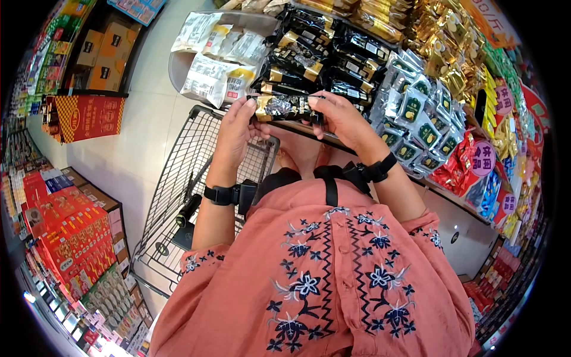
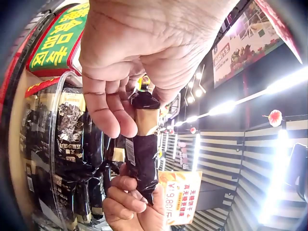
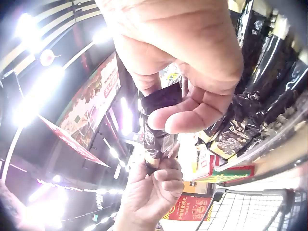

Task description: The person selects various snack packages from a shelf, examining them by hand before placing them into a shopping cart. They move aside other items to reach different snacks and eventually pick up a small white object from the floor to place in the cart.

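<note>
Head view: I've got left hand (image 1: 238,126) and right hand (image 1: 344,119) pinching opposite ends of the black-and-gold packet (image 1: 283,108), near the dark-wrapper pile (image 1: 302,57). Looks like inspection; next move probably needs one end freed.

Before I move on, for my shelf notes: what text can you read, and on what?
"休闲食品": purple sign
"食品专区": green sign
"无糖饼干": price card
"真无糖更健康": price card
"¥19.80": price card
"/斤": orange sign, number unclear
Too small or blurred: print on the held packet, white packets, red panel.
</note>
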A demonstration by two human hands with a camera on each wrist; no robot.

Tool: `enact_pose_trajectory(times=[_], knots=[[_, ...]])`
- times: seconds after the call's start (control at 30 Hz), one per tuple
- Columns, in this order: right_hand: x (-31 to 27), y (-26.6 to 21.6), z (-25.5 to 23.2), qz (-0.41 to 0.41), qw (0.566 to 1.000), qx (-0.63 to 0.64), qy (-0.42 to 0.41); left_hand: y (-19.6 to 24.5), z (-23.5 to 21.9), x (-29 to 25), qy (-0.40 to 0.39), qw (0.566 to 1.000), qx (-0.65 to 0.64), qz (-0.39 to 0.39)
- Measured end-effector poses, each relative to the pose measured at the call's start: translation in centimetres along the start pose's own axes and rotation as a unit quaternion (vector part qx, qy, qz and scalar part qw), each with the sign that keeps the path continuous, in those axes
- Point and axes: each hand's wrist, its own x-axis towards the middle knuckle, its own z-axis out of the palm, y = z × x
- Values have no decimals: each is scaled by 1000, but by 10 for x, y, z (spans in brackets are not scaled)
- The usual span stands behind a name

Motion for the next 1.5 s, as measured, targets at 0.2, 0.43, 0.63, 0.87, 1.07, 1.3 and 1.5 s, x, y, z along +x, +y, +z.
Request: enact_pose_trajectory(times=[0.2, 0.43, 0.63, 0.87, 1.07, 1.3, 1.5], knots=[[3, 4, -1, 0, 999, 36, -5, 0, -1, 0, 0, 1000, 4, -6], [6, 3, -3, 15, 999, 44, -15, -1, -3, 0, 11, 1000, -7, -2], [2, 1, -1, 3, 999, 23, -25, 7, -1, -9, 4, 1000, 1, 23], [8, -13, -2, -96, 995, -3, 11, 3, -2, -17, -36, 999, -31, 25], [11, -34, 5, -135, 990, -19, 38, 1, 5, -25, -69, 996, -63, 0], [13, -36, 8, -138, 989, -12, 44, 0, 7, -27, -74, 995, -69, 3], [15, -34, 9, -140, 990, -5, 36, 1, 7, -30, -77, 995, -63, 4]])
